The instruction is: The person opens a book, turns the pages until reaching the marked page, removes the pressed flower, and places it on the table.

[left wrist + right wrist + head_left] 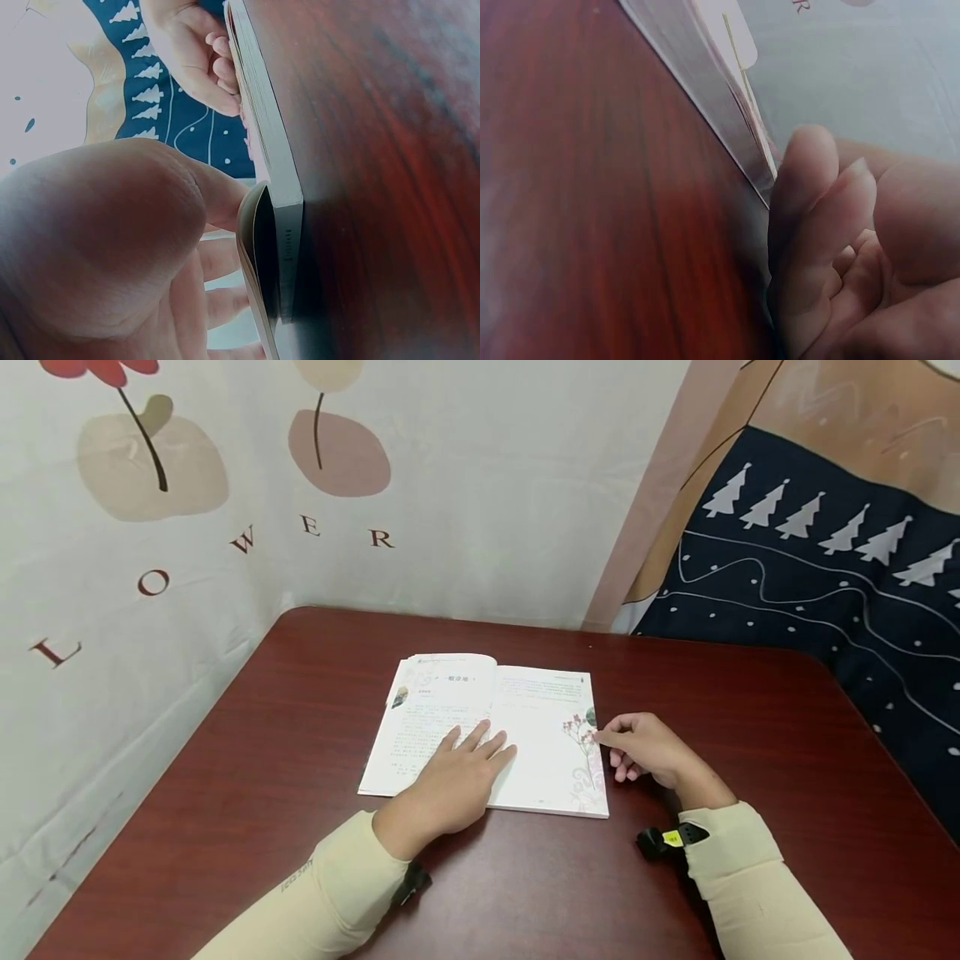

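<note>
An open book (pixel 540 760) with printed text on the left page and a pink flower drawing on the right lies on the table. My left hand (pixel 457 781) rests on it with fingers spread, across the left page and the middle fold. At the right edge, my right hand (pixel 645 747) pinches the page edge between thumb and index finger, the other fingers curled below. In the right wrist view, the fingertips (pixel 804 154) meet the page edges. The left wrist view shows the book's thick lower edge (pixel 289 247) beside the left palm.
The dark red wooden table (pixel 285 727) extends around the book. Behind it hangs a pale curtain (pixel 495 543) with letters and plant shapes. A navy cloth (pixel 810 577) with white trees hangs at the right. Black wrist cameras sit below both sleeves (pixel 735 843).
</note>
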Demonstrator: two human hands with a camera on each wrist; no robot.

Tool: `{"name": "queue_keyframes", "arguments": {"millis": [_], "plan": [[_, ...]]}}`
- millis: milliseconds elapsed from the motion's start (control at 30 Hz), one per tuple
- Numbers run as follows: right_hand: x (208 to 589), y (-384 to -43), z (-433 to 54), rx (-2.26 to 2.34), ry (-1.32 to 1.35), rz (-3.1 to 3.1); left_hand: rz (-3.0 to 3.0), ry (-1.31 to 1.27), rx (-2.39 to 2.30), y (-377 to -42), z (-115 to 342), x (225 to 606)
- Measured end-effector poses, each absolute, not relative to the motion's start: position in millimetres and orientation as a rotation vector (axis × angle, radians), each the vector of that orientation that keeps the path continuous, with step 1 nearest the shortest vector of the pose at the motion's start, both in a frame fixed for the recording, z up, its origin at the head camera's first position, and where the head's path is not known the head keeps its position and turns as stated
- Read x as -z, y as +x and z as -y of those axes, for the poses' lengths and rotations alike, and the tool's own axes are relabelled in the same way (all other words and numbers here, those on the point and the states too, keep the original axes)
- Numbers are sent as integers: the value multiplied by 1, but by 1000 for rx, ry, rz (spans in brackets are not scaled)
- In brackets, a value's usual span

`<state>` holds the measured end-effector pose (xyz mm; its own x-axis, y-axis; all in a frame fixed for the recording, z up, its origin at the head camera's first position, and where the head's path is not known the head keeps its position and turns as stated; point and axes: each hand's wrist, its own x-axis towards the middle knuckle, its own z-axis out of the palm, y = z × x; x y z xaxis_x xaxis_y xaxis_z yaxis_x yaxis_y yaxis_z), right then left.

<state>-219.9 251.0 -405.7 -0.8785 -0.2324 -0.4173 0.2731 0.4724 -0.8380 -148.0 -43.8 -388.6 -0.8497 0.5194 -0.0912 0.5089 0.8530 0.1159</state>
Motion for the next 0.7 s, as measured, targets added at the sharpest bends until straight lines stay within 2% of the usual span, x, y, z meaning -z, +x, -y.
{"name": "queue_keyframes", "arguments": {"millis": [700], "plan": [[399,-206,-282,1488,55,-2278,-2927,824,-182,-146,45,390]]}}
